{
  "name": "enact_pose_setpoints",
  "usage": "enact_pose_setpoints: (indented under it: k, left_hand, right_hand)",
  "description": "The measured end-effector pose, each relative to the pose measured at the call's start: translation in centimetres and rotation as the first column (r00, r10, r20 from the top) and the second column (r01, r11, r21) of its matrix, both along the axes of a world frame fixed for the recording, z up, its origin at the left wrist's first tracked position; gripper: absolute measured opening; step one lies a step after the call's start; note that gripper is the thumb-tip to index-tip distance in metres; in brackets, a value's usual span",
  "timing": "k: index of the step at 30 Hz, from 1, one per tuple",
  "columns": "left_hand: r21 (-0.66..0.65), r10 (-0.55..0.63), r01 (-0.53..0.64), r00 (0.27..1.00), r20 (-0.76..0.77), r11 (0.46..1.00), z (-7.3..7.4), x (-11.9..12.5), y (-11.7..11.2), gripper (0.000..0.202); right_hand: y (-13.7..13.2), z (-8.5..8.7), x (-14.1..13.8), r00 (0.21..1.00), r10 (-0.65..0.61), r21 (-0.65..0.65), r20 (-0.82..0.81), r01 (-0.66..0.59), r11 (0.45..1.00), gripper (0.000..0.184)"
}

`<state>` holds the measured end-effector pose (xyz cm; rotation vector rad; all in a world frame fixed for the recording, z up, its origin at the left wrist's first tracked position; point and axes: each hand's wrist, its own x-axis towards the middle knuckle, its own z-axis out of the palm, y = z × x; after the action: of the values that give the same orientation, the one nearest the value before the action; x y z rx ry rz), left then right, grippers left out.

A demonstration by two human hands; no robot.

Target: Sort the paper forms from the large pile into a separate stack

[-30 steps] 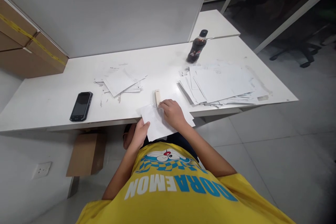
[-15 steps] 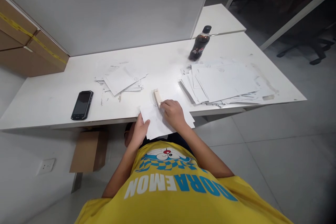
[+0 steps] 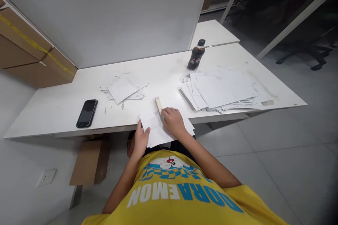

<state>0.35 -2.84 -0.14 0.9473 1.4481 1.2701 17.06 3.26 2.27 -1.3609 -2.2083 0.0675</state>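
Observation:
A white sheet of paper lies across the near edge of the white table and hangs over it. My left hand grips the sheet's lower left edge with thumb on top. My right hand is curled on the sheet and closed on a small cream eraser-like block, which stands on the paper's top edge next to a small pencil drawing.
A black phone lies at the left. A small pile of papers sits behind it, a large spread stack of sheets at the right. A cola bottle stands at the back. Cardboard boxes line the left wall; another box is under the table.
The camera has shifted slightly, so the whole scene sits a little lower in view. Both hands stay on the sheet in nearly the same pose.

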Motion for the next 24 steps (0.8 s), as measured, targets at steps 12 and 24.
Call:
enact_pose_setpoints:
  k: [12, 24]
  left_hand:
    - [0.189, 0.342, -0.373, 0.923, 0.175, 0.909, 5.5, -5.7, -3.6, 0.062]
    - [0.309, -0.070, 0.311, 0.798, -0.599, 0.899, 7.8, -4.2, 9.4, 0.053]
  right_hand:
    - [-7.3, 3.7, -0.4, 0.850, 0.520, 0.086, -0.090, -0.513, 0.854, 0.056]
    - [-0.8, 7.2, 14.3, 0.869, -0.303, 0.678, -0.391, 0.494, 0.544, 0.043]
